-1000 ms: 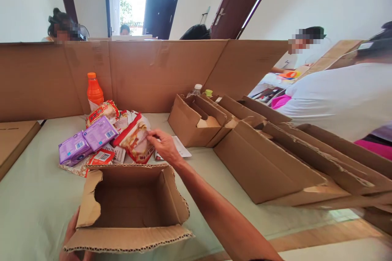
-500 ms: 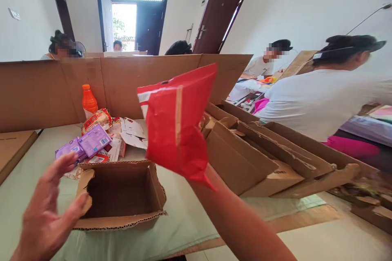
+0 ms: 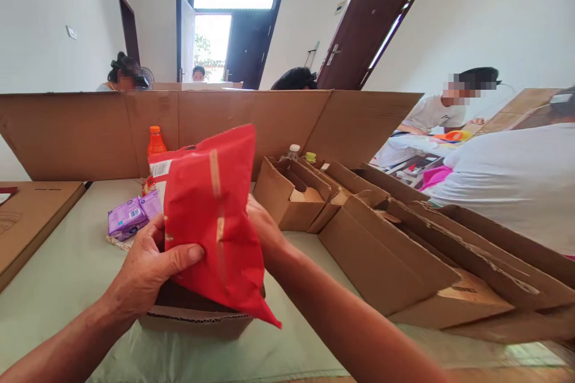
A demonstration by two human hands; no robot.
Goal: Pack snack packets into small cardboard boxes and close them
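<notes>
A puffed red snack bag (image 3: pixel 206 203), back seam facing me and a white barcode patch at its upper left, is held up between both hands. My left hand (image 3: pixel 155 260) grips its lower left side, thumb across the front. On the other side, my right hand (image 3: pixel 265 224) holds the right edge, its fingers hidden behind the bag. Beneath it stands an open cardboard box (image 3: pixel 197 323), mostly covered by the bag. Purple packets (image 3: pixel 130 215) lie beyond my left hand. An orange-capped bottle (image 3: pixel 155 140) stands behind, partly hidden.
Several open cardboard boxes (image 3: pixel 386 251) stand close together on the right. A tall cardboard panel (image 3: pixel 224 111) runs along the back of the green-covered table (image 3: pixel 67 287). A flat carton (image 3: pixel 40 215) lies at left. Other people sit beyond the panel and at right.
My left hand has moved from beside the box onto the red bag and closed on it. The bag has come lower and left, over the box. The view has turned left.
</notes>
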